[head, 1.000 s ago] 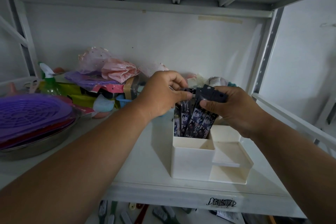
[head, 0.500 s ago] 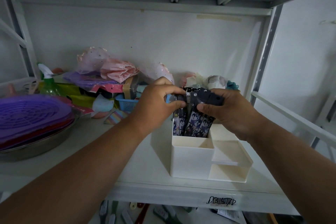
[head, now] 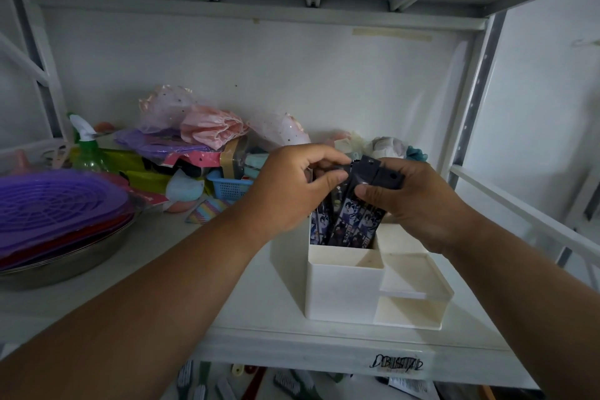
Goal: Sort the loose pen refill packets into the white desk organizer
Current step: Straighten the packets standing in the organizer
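Your hands had barely shifted, the packets (head: 349, 224) sitting slightly lower in the organizer's (head: 344, 289) tall back slot. Left hand (head: 292, 188) pinched some tops; right hand (head: 412, 201) gripped the rest, probably to square them upright. How many packets, I couldn't tell: your fingers hid them.

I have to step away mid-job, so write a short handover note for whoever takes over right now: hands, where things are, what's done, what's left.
Left hand: fingers curled on the tops of the refill packets at their left side.
Right hand: pinches the black header ends of the same bunch.
Packets: standing tilted in the tall rear-left compartment of the white desk organizer on the shelf; their lower ends are inside.
Done: this bunch is in the organizer.
Left: settle and release it. The organizer's front compartments look empty. No other loose packets are identifiable on the shelf.
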